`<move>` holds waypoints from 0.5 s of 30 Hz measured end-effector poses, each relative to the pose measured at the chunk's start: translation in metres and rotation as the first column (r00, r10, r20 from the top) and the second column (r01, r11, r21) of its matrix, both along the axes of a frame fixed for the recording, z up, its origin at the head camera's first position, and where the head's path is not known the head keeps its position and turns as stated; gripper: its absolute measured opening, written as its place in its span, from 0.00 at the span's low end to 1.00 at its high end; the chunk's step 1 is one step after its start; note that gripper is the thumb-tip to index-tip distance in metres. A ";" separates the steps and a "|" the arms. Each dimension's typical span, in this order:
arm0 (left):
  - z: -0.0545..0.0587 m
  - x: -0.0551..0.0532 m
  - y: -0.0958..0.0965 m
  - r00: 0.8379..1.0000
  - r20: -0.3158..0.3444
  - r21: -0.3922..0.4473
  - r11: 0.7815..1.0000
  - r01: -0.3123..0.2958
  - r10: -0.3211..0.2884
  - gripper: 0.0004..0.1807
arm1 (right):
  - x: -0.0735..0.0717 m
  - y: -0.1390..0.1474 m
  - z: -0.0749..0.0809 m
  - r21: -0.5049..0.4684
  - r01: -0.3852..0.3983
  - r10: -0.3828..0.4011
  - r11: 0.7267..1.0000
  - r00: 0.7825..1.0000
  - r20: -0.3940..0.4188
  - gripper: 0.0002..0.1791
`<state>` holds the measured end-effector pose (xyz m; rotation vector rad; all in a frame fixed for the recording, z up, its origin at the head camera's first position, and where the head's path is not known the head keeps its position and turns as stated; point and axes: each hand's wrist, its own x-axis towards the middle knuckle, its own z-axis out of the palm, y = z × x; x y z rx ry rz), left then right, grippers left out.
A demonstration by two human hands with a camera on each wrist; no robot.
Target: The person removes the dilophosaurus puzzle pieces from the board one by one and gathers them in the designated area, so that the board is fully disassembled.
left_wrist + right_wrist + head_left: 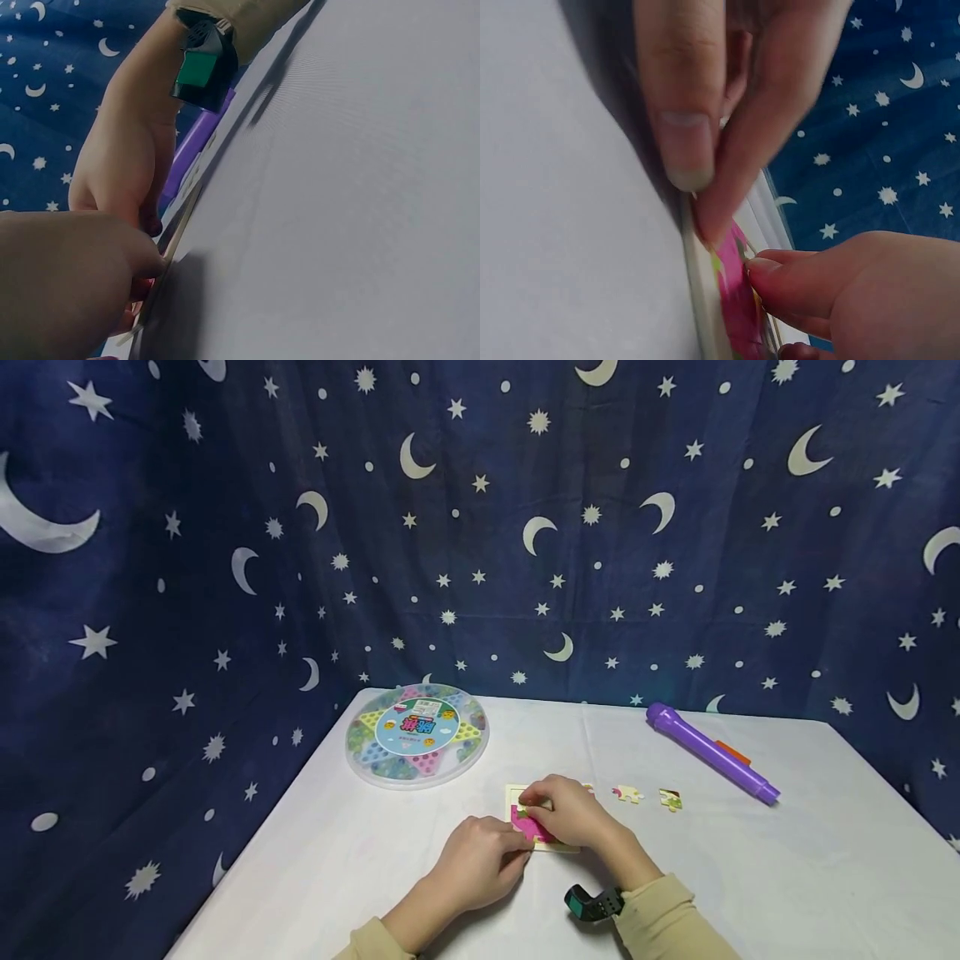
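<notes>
A small jigsaw puzzle (531, 827) with a pink picture lies in a pale frame (561, 848) on the table. At the frame's near edge, my left hand (482, 860) pinches the board, thumb against the outside and index finger on the picture. My right hand (568, 810) reaches over from the right and covers much of the board. In the right wrist view, the right hand (877, 292) has thumb and finger pinched together on a puzzle piece (742, 250) at the picture's surface. Its palm hides part of the puzzle in the head view.
Loose puzzle pieces lie right of the board, one yellow and pink (628, 794), another green and brown (671, 800). Farther right is a purple toy microphone (708, 752) with an orange part. A round Chinese checkers box (417, 727) lies back left. A starry curtain (480, 527) hangs behind.
</notes>
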<state>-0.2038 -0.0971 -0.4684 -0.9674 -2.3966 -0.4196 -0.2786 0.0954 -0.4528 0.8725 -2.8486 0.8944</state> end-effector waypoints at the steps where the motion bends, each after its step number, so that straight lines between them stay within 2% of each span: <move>1: 0.000 0.000 0.000 1.000 -0.002 0.003 1.000 0.000 0.000 0.02 | 0.000 -0.001 0.000 0.001 -0.011 0.011 1.000 1.000 -0.001 0.07; 7: -0.001 0.000 0.000 1.000 0.005 -0.001 1.000 0.004 -0.004 0.02 | 0.004 -0.004 -0.001 0.006 -0.057 0.057 0.998 0.998 -0.011 0.07; 15: -0.001 -0.002 0.001 1.000 0.014 -0.009 1.000 -0.013 0.013 0.03 | 0.003 -0.005 -0.001 -0.004 -0.053 0.053 0.999 0.999 -0.011 0.06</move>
